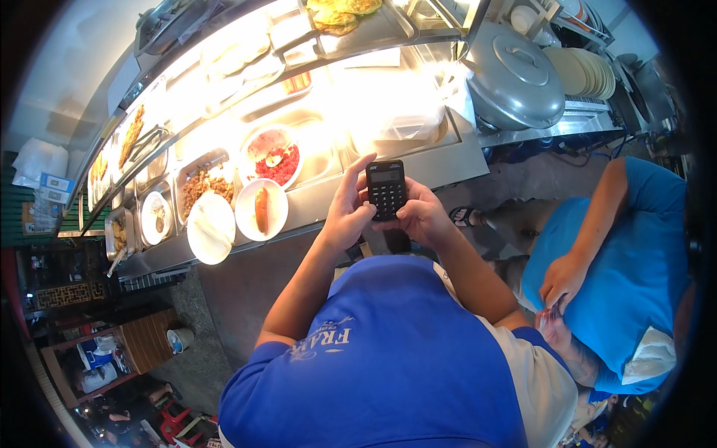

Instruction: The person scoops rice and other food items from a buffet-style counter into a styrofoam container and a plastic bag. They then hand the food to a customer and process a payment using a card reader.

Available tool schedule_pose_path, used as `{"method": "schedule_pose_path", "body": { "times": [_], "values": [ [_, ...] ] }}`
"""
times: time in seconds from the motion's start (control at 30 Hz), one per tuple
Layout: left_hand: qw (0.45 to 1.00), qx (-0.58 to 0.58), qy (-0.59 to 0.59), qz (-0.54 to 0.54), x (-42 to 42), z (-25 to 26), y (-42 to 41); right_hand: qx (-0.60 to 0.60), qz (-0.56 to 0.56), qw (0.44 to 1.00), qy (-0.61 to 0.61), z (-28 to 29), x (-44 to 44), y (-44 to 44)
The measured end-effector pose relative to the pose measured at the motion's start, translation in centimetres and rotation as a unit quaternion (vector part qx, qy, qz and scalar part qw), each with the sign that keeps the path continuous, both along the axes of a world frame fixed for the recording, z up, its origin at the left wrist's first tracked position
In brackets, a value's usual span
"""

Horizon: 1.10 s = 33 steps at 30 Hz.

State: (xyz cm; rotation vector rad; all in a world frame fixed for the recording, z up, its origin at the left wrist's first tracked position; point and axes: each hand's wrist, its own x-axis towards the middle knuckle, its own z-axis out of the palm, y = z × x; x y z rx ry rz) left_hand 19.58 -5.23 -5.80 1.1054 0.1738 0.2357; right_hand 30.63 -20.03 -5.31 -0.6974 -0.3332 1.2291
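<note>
A small black calculator (pixel 386 191) is held upright between both hands in front of my chest. My left hand (pixel 348 210) grips its left side, the thumb at the lower keys. My right hand (pixel 424 215) holds the right side, its thumb at the lower right keys. To the left, at the counter's edge, a white plate with a sausage (pixel 261 210) stands beside another white plate with pale, flat food (pixel 211 228). Behind them are a bowl of red food (pixel 277 168) and a metal tray of brown minced food (pixel 206 185).
A steel counter (pixel 442 162) curves ahead, under a brightly lit raised shelf with food trays. A large lidded metal pot (pixel 512 78) and stacked plates (pixel 582 73) stand at the upper right. Close on the right is a person in a blue shirt (pixel 622 269). A bin (pixel 180 340) stands lower left.
</note>
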Motion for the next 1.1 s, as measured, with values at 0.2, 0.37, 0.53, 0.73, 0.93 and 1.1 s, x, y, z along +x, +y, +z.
{"method": "schedule_pose_path", "body": {
  "times": [0.2,0.37,0.53,0.73,0.93,1.1],
  "values": [
    [0.999,-0.031,-0.016,0.017,0.0,-0.1,-0.3,-0.027,-0.023,0.999,-0.017,-0.2,-0.1,0.3],
    [0.999,-0.014,-0.018,0.025,-0.4,-0.1,-0.1,-0.035,-0.041,0.998,-0.045,-0.1,-1.0,0.7],
    [0.999,-0.023,-0.029,0.021,-0.8,0.3,0.3,-0.044,-0.051,0.996,-0.054,0.4,-1.7,1.3],
    [0.999,0.033,-0.025,0.018,-1.6,0.6,0.7,-0.05,-0.077,0.995,-0.024,0.0,-2.6,2.0],
    [1.0,0.012,0.001,-0.015,-1.6,-4.1,2.3,-0.066,-0.093,0.993,-0.039,-0.6,-3.1,2.8],
    [0.998,-0.052,0.029,-0.025,-2.6,-2.9,3.2,0.0,-0.06,0.998,-0.023,-0.3,-3.7,3.2]
  ]
}}
